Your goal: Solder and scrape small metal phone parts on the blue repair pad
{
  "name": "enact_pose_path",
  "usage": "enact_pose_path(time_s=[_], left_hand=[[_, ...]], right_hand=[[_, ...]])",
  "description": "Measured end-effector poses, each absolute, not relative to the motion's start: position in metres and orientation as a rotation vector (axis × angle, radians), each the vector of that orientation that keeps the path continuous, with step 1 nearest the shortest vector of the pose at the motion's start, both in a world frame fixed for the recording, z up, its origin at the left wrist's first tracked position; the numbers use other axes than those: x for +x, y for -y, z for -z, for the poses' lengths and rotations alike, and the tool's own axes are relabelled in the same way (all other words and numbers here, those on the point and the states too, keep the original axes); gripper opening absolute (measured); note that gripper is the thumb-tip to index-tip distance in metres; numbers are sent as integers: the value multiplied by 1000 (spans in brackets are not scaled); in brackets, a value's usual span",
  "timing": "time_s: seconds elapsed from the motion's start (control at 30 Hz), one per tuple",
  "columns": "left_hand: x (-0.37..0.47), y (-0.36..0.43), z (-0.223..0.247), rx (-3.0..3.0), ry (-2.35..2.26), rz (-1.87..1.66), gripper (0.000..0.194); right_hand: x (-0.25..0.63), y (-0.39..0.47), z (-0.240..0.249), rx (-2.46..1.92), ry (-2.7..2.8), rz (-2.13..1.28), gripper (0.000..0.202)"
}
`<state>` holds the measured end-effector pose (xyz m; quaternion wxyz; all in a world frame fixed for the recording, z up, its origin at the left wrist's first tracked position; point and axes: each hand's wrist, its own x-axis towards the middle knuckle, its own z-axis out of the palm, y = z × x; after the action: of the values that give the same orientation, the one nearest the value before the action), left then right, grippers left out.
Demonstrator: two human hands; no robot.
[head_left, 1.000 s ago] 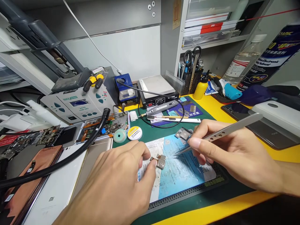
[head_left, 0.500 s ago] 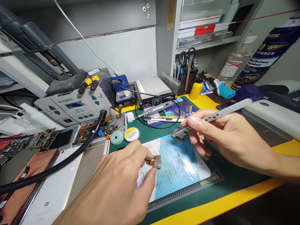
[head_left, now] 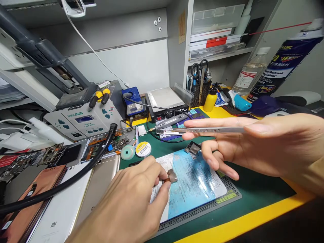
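Observation:
My left hand (head_left: 134,195) pinches a small silver metal module with an orange flex cable (head_left: 172,176) between thumb and fingertips. It looks like a phone camera module, held over the left part of a blue and white printed pad (head_left: 192,185). In my right hand (head_left: 255,145) a slim metal tool with a row of holes (head_left: 215,129) lies between the thumb and the extended fingers, its tip pointing left. The lower fingers are loosely curled. Just beneath that hand, a small black and silver part (head_left: 193,147) rests on the pad's far edge.
A grey ridged mat (head_left: 202,212) lies under the pad. On the left are phones (head_left: 58,202) and a black hose (head_left: 76,184). Behind stand a hot air station (head_left: 83,119), a soldering iron stand (head_left: 133,101) and a heating plate (head_left: 165,98). Bottles and a spray can (head_left: 280,67) stand right.
My right hand has turned and lifted off the black and silver part; the tool now lies nearly level above it. My left hand keeps its pinch on the module. The view has shifted slightly.

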<state>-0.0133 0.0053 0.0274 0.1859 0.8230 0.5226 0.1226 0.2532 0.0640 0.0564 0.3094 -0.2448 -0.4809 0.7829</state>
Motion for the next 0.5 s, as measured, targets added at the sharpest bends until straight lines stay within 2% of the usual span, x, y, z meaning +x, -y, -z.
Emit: enact_pose_path(time_s=[0.17, 0.33, 0.5], left_hand=[[-11, -7, -26, 2295, -1467, -367, 12], [-11, -4, -25, 2278, -1466, -362, 11], [-11, -4, -26, 2243, -1487, -352, 9]], right_hand=[[248, -67, -54, -816, 1354, -2106, 49], [242, -67, -41, -1085, 1620, -1802, 43], [243, -64, -44, -1112, 1953, -1611, 30]])
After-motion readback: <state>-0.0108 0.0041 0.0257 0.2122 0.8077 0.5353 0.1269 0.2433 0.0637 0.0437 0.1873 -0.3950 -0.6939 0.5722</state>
